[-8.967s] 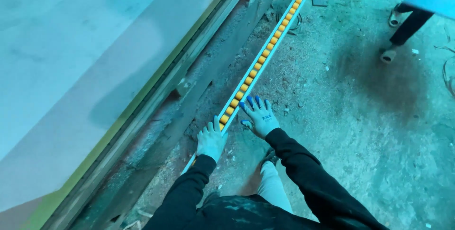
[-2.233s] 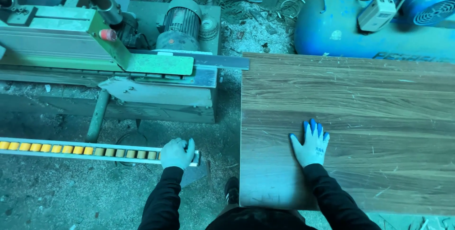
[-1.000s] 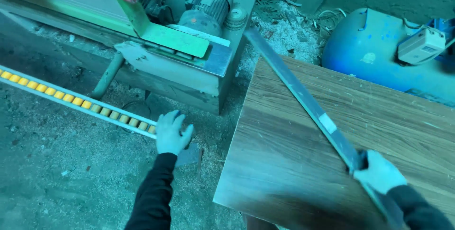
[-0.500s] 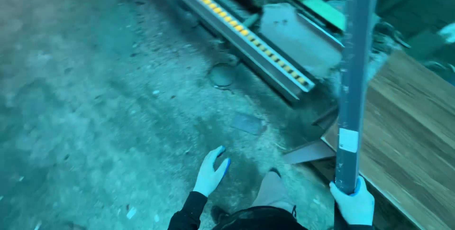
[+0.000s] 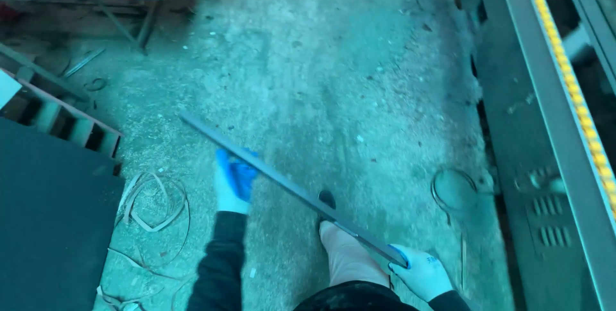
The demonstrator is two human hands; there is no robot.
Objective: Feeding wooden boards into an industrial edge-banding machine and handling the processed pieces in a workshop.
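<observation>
I hold a long thin dark panel (image 5: 289, 186) edge-on, slanting from upper left to lower right above the floor. My right hand (image 5: 420, 274), in a white and blue glove, grips its near end at the bottom right. My left hand (image 5: 234, 179), also gloved, reaches up under the panel's middle and touches it with curled fingers. My leg and shoe (image 5: 343, 253) show below the panel.
A dusty concrete floor (image 5: 333, 74) spreads ahead. A machine rail with a row of yellow rollers (image 5: 571, 86) runs along the right. A dark board (image 5: 45, 221) and a slatted frame (image 5: 58, 115) lie at left, with loose edge-band strips (image 5: 154, 205) beside them.
I have turned away from the wooden panel stack toward open floor. The thin panel swung from upright to a low slant, and my left hand rose to meet it.
</observation>
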